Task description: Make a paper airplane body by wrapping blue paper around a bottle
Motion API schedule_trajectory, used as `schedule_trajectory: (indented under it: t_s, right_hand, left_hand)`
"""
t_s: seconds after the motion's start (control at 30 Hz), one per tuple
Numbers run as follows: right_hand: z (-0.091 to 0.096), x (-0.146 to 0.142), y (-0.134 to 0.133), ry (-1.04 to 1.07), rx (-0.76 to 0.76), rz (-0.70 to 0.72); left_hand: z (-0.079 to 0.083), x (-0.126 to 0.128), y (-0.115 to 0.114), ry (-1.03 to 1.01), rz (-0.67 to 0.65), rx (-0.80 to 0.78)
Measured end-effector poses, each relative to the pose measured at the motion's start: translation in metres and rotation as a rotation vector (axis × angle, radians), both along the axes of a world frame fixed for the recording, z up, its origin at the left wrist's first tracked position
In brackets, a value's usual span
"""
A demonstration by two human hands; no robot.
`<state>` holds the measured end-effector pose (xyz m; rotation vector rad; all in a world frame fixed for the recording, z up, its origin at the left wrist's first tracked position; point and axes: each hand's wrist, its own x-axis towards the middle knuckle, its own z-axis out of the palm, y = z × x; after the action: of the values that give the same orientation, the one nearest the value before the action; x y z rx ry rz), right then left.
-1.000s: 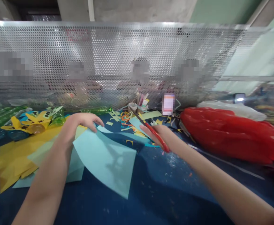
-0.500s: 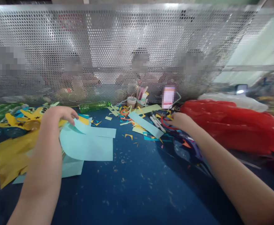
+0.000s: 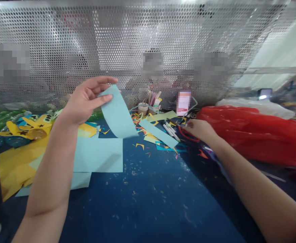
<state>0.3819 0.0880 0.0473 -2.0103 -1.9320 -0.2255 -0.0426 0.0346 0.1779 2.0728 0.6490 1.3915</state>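
My left hand (image 3: 93, 96) is raised above the table and pinches a light blue paper strip (image 3: 119, 111) by its upper end; the strip hangs curved. Beneath it lies a sheet of the same light blue paper (image 3: 97, 155), partly covered by my forearm. To the right, my right hand (image 3: 200, 128) is low at the table, its fingers closed at the red handle of what looks like scissors (image 3: 188, 135). White markers (image 3: 171, 131) and a second blue strip (image 3: 159, 133) lie just left of that hand.
Yellow paper (image 3: 23, 165) and yellow star-marked cutouts (image 3: 33, 125) lie at left. Paper scraps (image 3: 140, 146) surround a cup of sticks (image 3: 143, 108). A phone (image 3: 183, 103) stands before a perforated metal screen (image 3: 127, 40), with people behind. A red plastic bag (image 3: 251, 135) sits at right.
My left hand has lifted the blue strip off the sheet, moving up and to the right. My right hand stays near the red handle, which has shifted slightly.
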Motion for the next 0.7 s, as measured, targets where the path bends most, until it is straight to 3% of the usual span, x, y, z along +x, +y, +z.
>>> schedule_trajectory:
  t_s: [0.07,0.13,0.23,0.33,0.43,0.57,0.7]
  right_hand:
    - [0.010,-0.019,-0.006,0.084,0.057,0.007]
    - [0.019,-0.047,-0.015,0.218,0.117,0.104]
    - [0.023,-0.099,-0.037,0.550,0.187,0.412]
    - [0.012,-0.140,-0.063,0.630,0.101,0.727]
    - [-0.009,-0.161,-0.079,0.459,-0.093,0.941]
    - [-0.037,-0.166,-0.078,0.392,-0.132,1.023]
    - [-0.048,-0.165,-0.072,0.517,-0.127,0.992]
  left_hand:
    - [0.000,0.003,0.001,-0.066,-0.037,-0.086]
    - [-0.002,0.005,0.006,-0.091,-0.008,-0.166]
    - [-0.020,0.012,0.027,-0.067,0.000,-0.322]
    - [-0.058,0.025,0.056,-0.035,-0.060,-0.515]
    - [-0.107,0.038,0.075,-0.027,-0.036,-0.690]
    - [-0.157,0.043,0.075,-0.106,0.021,-0.859]
    - [-0.175,0.038,0.068,-0.236,-0.016,-0.862]
